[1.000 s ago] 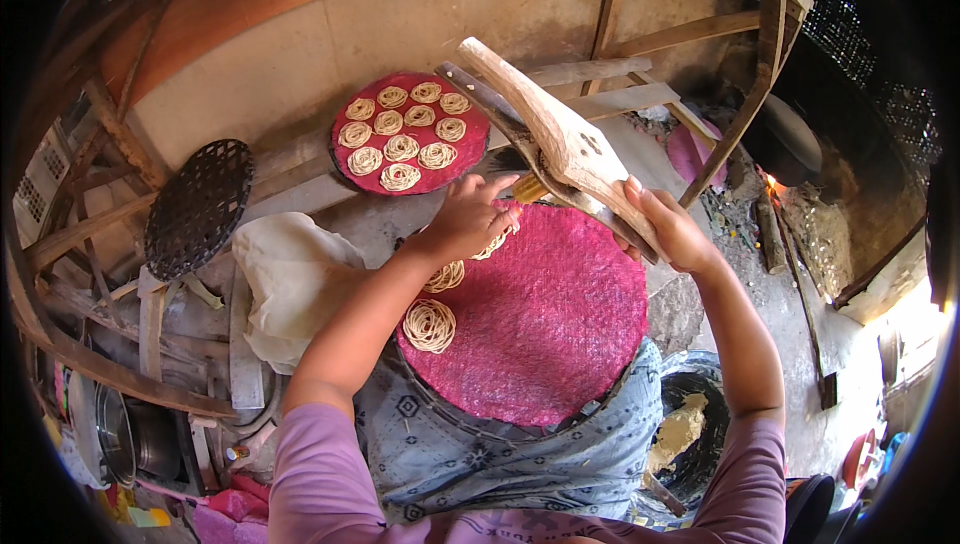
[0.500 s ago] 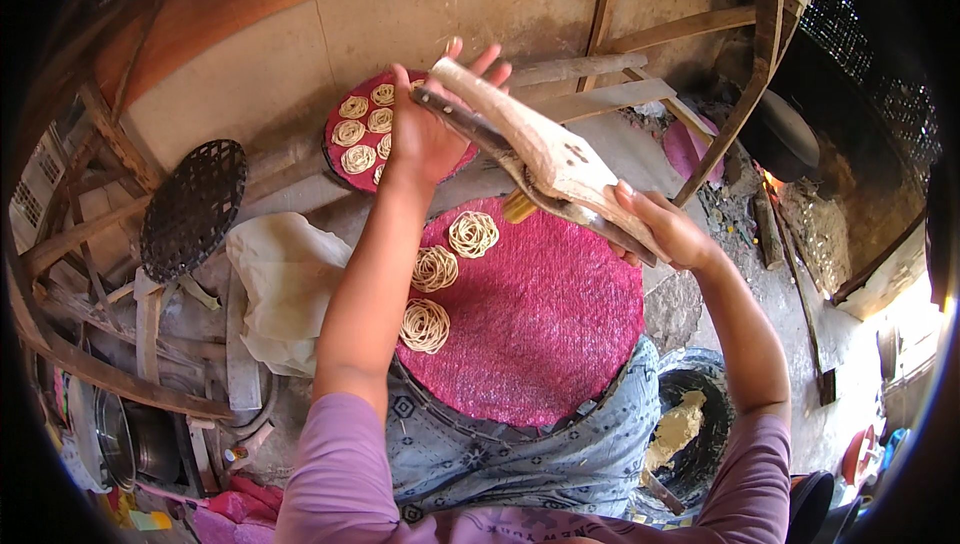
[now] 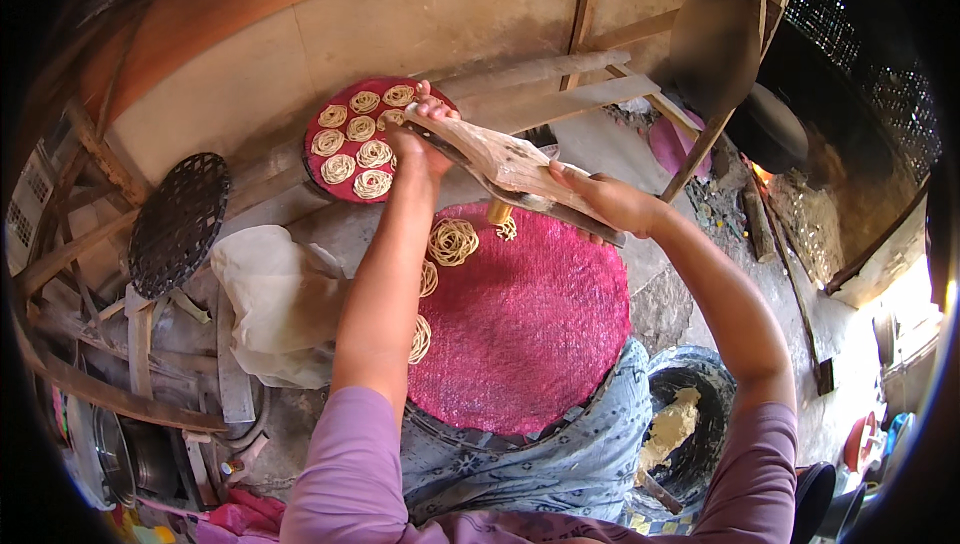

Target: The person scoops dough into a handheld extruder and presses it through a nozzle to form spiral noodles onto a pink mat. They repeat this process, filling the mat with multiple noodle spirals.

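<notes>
Wooden noodle press (image 3: 510,166), stiff and likely heavy, hangs over our pink woven tray's (image 3: 540,344) far edge; left hand (image 3: 420,134) clasps its far end, right hand (image 3: 610,202) wraps the near handle. Noodle coils (image 3: 453,241) look fragile.

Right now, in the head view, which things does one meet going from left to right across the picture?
Black perforated round tray → pale cloth → small red tray of noodle coils → left hand → wooden press → right hand → dark basin with yellow dough.
</notes>
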Demonstrator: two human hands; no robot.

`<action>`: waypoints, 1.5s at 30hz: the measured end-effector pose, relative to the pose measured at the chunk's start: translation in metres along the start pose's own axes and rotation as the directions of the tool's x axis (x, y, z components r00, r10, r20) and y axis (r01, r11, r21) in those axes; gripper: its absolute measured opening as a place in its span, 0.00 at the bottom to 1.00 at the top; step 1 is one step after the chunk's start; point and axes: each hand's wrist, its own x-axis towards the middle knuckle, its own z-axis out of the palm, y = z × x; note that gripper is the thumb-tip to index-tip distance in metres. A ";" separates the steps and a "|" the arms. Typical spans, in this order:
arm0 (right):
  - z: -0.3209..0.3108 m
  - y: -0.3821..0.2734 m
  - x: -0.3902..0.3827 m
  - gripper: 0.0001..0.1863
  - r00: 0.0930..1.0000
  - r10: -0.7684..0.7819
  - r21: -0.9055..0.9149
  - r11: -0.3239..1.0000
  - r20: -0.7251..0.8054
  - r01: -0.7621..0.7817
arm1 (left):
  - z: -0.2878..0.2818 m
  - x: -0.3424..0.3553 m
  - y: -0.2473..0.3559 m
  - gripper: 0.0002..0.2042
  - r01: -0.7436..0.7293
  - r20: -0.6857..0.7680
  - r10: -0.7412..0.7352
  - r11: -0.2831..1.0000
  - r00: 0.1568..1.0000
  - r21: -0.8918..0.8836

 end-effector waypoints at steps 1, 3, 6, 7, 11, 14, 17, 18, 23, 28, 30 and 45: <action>-0.001 -0.002 -0.004 0.43 0.999 0.021 0.028 0.999 0.024 -0.021 | 0.005 -0.003 0.000 0.24 0.012 -0.105 -0.012 1.000 0.994 0.002; -0.006 -0.004 -0.012 0.44 0.997 0.063 0.030 0.997 0.051 -0.065 | 0.015 -0.009 -0.002 0.21 0.036 -0.078 -0.036 0.999 0.996 -0.010; -0.020 -0.007 -0.019 0.46 0.990 0.137 -0.078 0.988 0.017 -0.135 | 0.023 -0.010 -0.011 0.28 0.065 -0.212 -0.081 0.995 0.974 -0.082; -0.021 -0.008 -0.018 0.46 0.996 0.089 -0.098 0.991 -0.004 -0.089 | 0.025 -0.008 -0.012 0.40 0.079 -0.248 -0.115 0.986 0.962 -0.149; -0.009 -0.012 -0.015 0.46 0.990 0.039 -0.105 0.993 -0.134 -0.053 | 0.034 0.003 -0.002 0.39 0.083 -0.135 -0.094 0.993 0.986 -0.085; 0.001 -0.009 -0.024 0.45 0.994 -0.031 -0.003 1.000 -0.109 0.031 | 0.038 -0.001 0.006 0.36 0.071 -0.196 -0.069 0.997 0.978 0.005; -0.005 -0.001 -0.035 0.45 0.997 0.071 0.047 0.997 -0.042 -0.069 | 0.035 -0.011 -0.002 0.36 0.119 -0.283 -0.127 0.992 0.951 -0.044; -0.008 0.002 -0.035 0.44 0.990 0.114 0.000 0.993 -0.085 -0.114 | 0.032 -0.013 -0.009 0.38 0.118 -0.296 -0.134 0.990 0.946 -0.073; -0.007 0.018 -0.028 0.43 0.982 0.026 0.048 0.999 -0.186 -0.018 | 0.026 0.001 -0.030 0.40 0.129 -0.256 -0.151 0.986 0.955 -0.104; -0.004 0.031 -0.030 0.41 0.979 0.024 0.141 0.990 -0.202 0.005 | 0.034 -0.009 -0.037 0.28 0.426 -0.503 -0.101 0.687 0.858 0.588; -0.005 0.035 -0.032 0.40 0.982 0.015 0.192 0.981 -0.190 0.022 | 0.033 -0.031 -0.040 0.25 0.497 -0.482 -0.139 0.105 0.865 0.862; -0.009 0.054 -0.019 0.38 0.972 -0.018 0.226 0.971 -0.235 0.073 | -0.019 -0.052 -0.058 0.37 0.277 -0.481 -0.411 -0.463 0.775 0.842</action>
